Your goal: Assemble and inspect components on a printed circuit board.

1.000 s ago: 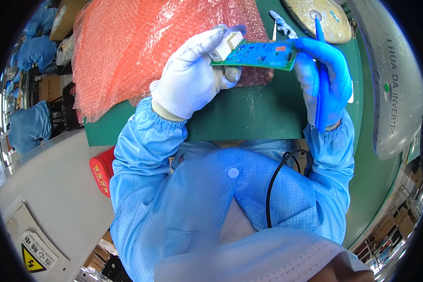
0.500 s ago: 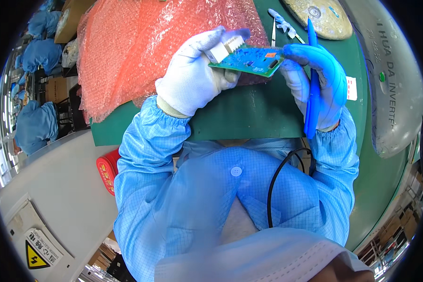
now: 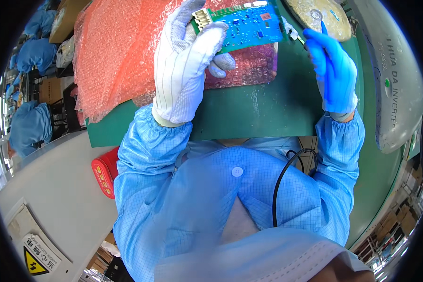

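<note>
My left hand, in a white glove with thin grey stripes, is closed on the left edge of a circuit board. The board's face, lit blue, is tilted toward me; a white connector block stands at its left end. To the right of the board, my right hand, gloved and tinted blue, is closed around a slim blue pen-shaped tool. Only the tool's tip shows above the fingers; the glove hides most of its body. Tool and board are apart.
Pink bubble wrap covers the table's left and middle. A wrapped-handle tool lies beside a round tan slab at the far right. A grey machine casing borders the green table; a red box sits lower left.
My left hand has raised the board up and away and turned its face toward me. My right hand has drawn right, away from the board, with the blue tool turned in its fingers.
</note>
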Available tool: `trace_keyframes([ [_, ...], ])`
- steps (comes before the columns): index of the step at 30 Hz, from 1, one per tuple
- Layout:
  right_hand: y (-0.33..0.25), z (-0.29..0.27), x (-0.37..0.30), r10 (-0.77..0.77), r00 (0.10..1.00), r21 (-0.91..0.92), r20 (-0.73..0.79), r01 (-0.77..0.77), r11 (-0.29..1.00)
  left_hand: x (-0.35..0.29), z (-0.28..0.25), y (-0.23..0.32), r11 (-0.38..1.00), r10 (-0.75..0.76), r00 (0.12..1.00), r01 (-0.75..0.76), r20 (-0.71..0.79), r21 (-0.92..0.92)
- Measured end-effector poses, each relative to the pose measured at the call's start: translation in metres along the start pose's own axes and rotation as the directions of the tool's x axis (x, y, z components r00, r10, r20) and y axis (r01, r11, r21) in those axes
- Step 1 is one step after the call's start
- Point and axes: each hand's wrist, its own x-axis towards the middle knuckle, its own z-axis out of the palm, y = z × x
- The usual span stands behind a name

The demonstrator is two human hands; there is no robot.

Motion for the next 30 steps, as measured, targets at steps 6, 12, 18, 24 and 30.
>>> trace_keyframes([
  [6,0.003,0.03,-0.003,-0.05,0.984,-0.502,0.171,0.13,0.855,-0.019,0.003,0.013,0.99,-0.021,1.0,0.022,-0.003,0.142],
  [12,0.007,0.045,-0.002,-0.027,0.966,-0.667,0.259,0.199,0.718,-0.021,0.002,0.008,0.987,-0.031,0.999,0.028,0.013,0.156],
  [18,0.014,0.04,-0.004,-0.056,0.972,-0.696,0.229,0.203,0.689,-0.02,0.003,0.0,0.987,-0.023,0.999,0.018,0.032,0.157],
  [24,0.014,0.029,0.002,-0.087,0.934,-0.73,0.346,0.326,0.6,-0.017,0.006,-0.002,0.985,-0.018,1.0,0.016,0.014,0.173],
  [30,0.016,0.028,0.008,-0.102,0.891,-0.748,0.443,0.43,0.505,-0.018,0.006,-0.001,0.987,-0.035,0.999,0.031,0.024,0.159],
])
